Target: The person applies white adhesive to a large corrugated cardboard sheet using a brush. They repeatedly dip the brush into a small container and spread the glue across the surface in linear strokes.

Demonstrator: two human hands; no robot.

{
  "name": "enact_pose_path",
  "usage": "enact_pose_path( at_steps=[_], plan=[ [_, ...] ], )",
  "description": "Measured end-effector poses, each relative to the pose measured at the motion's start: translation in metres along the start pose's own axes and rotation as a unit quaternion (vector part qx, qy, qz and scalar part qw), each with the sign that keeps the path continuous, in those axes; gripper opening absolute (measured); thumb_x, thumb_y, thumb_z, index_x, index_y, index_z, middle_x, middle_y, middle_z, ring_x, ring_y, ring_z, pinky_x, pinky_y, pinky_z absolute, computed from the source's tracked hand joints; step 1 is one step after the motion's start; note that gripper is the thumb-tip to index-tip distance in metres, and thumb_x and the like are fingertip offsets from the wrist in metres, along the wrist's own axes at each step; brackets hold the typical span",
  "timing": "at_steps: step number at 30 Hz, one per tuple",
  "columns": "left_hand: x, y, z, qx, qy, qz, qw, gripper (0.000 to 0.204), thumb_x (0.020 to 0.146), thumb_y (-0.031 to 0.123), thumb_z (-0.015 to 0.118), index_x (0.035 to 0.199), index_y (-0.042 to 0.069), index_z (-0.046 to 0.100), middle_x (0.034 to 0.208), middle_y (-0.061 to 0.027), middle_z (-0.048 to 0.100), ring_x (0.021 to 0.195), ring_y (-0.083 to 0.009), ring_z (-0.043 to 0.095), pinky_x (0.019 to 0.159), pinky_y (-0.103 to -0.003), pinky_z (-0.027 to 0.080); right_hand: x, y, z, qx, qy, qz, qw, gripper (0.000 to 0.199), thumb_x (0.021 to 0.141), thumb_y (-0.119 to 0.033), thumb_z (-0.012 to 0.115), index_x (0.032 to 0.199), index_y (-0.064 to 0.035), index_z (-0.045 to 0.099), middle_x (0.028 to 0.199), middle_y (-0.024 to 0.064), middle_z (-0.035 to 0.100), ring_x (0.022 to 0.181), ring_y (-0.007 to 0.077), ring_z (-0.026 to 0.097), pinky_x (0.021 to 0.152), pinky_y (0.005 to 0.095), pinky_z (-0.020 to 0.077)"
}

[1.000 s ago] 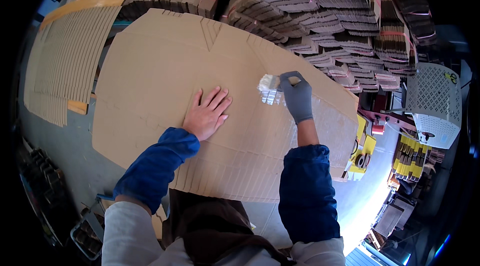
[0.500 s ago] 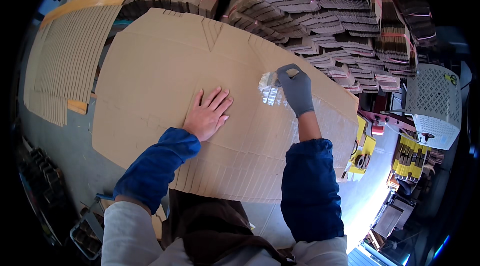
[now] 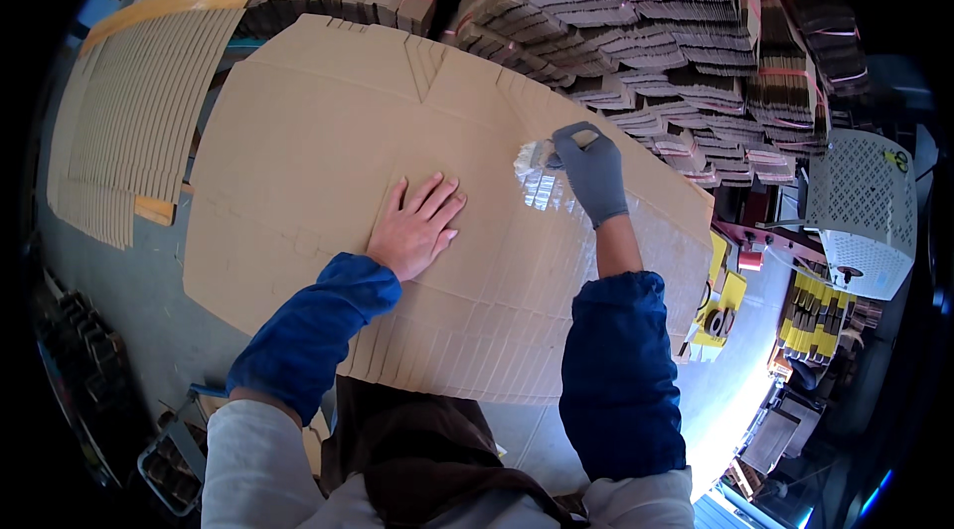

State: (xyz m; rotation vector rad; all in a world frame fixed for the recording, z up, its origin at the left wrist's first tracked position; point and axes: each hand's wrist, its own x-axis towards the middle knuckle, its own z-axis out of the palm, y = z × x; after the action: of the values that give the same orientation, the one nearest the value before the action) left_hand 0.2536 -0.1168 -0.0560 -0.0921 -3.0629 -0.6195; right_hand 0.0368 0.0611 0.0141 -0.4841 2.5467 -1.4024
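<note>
A broad, notched cardboard sheet (image 3: 318, 151) lies flat in front of me. My bare left hand (image 3: 415, 226) rests palm down near its middle, fingers spread. In a grey glove, my right hand (image 3: 592, 171) is closed round a brush (image 3: 532, 157) with pale bristles, its handle mostly hidden in the fist. The bristles touch the sheet right of my left hand. Beside them shines a wet-looking patch (image 3: 542, 193), and a duller sheen spreads over the sheet's right part.
Tied cardboard stacks (image 3: 646, 32) rise close behind the sheet. At left, a fanned pile of slotted cardboard (image 3: 144, 102) stands on a wooden board (image 3: 159, 7). A perforated white casing (image 3: 863, 196) and a yellow tray with tape rolls (image 3: 717, 315) are at right.
My right hand has shifted very slightly to the right with the brush. My left hand stays almost where it was on the sheet.
</note>
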Motion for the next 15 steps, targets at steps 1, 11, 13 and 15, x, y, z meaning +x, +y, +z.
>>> enact_pose_path(
  at_steps=[1,11,13,15],
  plan=[
    [0.001,0.001,0.000,-0.001,0.000,0.002,1.000,0.051,0.093,0.030,0.058,0.140,0.015,0.046,0.153,-0.0046,0.035,0.144,-0.0251,0.027,0.114,-0.058,0.023,0.001,0.003,0.002,-0.026,0.006,-0.021,0.999,0.017,0.087,-0.016,0.063,0.083,0.0003,0.065,0.071,0.0117,0.068,0.061,0.0172,0.066,0.062,0.0314,0.0520],
    [0.002,0.001,0.000,-0.011,0.005,0.004,1.000,0.051,0.093,0.030,0.057,0.140,0.015,0.046,0.152,-0.0044,0.036,0.143,-0.0252,0.028,0.113,-0.057,0.023,-0.025,0.001,-0.013,-0.056,-0.004,0.034,0.998,0.013,0.088,-0.013,0.062,0.083,-0.0011,0.064,0.071,0.0105,0.066,0.065,0.0178,0.065,0.062,0.0323,0.0507],
    [-0.001,-0.001,0.001,-0.011,0.001,-0.002,1.000,0.050,0.093,0.030,0.057,0.140,0.015,0.046,0.152,-0.0043,0.036,0.143,-0.0252,0.028,0.113,-0.057,0.023,-0.036,-0.005,-0.008,-0.017,0.006,-0.009,1.000,0.012,0.087,-0.012,0.063,0.083,-0.0014,0.063,0.074,0.0101,0.067,0.067,0.0180,0.065,0.063,0.0318,0.0509],
    [-0.001,-0.002,0.001,-0.014,0.001,-0.005,1.000,0.050,0.093,0.030,0.057,0.140,0.015,0.047,0.152,-0.0043,0.037,0.143,-0.0253,0.028,0.113,-0.058,0.023,-0.048,-0.006,0.000,-0.020,0.017,-0.040,0.999,0.010,0.087,-0.011,0.063,0.083,-0.0017,0.063,0.077,0.0099,0.067,0.068,0.0180,0.065,0.065,0.0315,0.0511]
  ],
)
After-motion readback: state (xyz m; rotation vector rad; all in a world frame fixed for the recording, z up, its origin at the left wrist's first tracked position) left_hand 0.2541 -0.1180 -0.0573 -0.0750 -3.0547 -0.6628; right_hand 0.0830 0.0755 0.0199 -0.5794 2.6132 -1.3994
